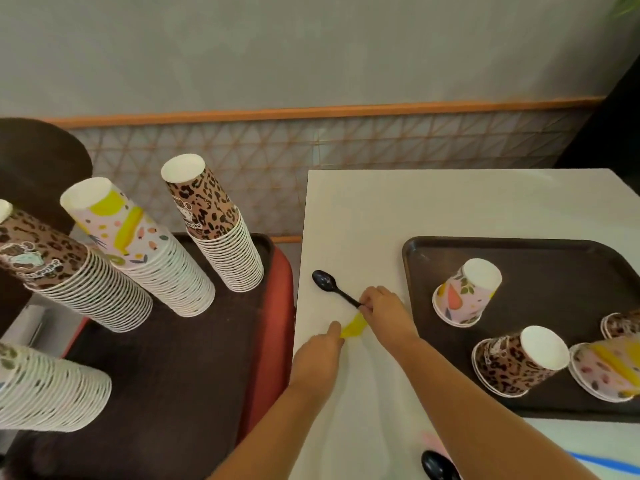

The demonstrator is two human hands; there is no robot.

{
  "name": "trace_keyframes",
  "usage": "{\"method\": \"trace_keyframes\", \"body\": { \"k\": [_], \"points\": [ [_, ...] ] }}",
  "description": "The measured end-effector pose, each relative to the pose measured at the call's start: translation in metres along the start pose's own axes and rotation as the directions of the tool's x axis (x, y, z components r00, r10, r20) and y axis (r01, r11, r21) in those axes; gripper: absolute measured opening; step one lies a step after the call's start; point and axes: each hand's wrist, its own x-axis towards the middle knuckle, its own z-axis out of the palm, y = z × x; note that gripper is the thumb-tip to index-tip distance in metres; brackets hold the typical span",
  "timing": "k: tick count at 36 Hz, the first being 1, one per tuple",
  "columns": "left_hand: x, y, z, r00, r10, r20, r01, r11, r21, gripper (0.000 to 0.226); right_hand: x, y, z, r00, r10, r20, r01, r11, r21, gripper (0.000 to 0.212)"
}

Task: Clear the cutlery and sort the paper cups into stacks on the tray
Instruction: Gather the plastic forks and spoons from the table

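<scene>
My right hand [382, 308] pinches the handle of a black plastic spoon [329, 285] lying on the white table [415, 202]. Just below it lies a yellow plastic piece [353, 328], and my left hand [320, 353] touches its end with the fingertips. On the dark tray [561, 258] at the right stand upside-down paper cups: a pink fruit-print stack [465, 294], a leopard-print stack [516, 363], another leopard stack [620, 323] at the edge and a pink-and-yellow stack [606, 372]. A second black spoon [438, 465] shows near the bottom edge.
To the left, a second dark tray [156, 375] on a red seat carries tall upside-down cup stacks: leopard [214, 223], pink-and-yellow [138, 247], leopard [62, 268] and one at the lower left [41, 389]. A gap separates it from the table. A patterned wall panel runs behind.
</scene>
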Motion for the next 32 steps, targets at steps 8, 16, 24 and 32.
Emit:
{"method": "trace_keyframes", "body": {
  "k": [8,16,24,32],
  "points": [
    [-0.012,-0.028,-0.008,0.997,0.040,-0.061,-0.038,0.999,0.029,0.019,-0.003,0.004,-0.001,1.000,-0.004,-0.028,0.004,1.000,0.012,0.023],
    [-0.023,-0.018,-0.011,0.953,-0.242,-0.182,0.108,0.833,-0.543,0.022,-0.013,-0.002,-0.002,0.994,0.084,0.069,-0.079,0.994,-0.071,0.026],
    [-0.025,0.017,0.005,0.921,-0.385,0.060,0.236,0.429,-0.872,0.034,-0.067,-0.014,-0.011,0.992,0.119,0.049,-0.129,0.911,0.392,0.013],
    [-0.043,0.050,0.014,0.943,-0.330,0.052,0.191,0.406,-0.894,0.034,-0.134,-0.019,-0.023,0.993,0.119,-0.003,-0.105,0.892,0.440,0.014]
  ]
}}
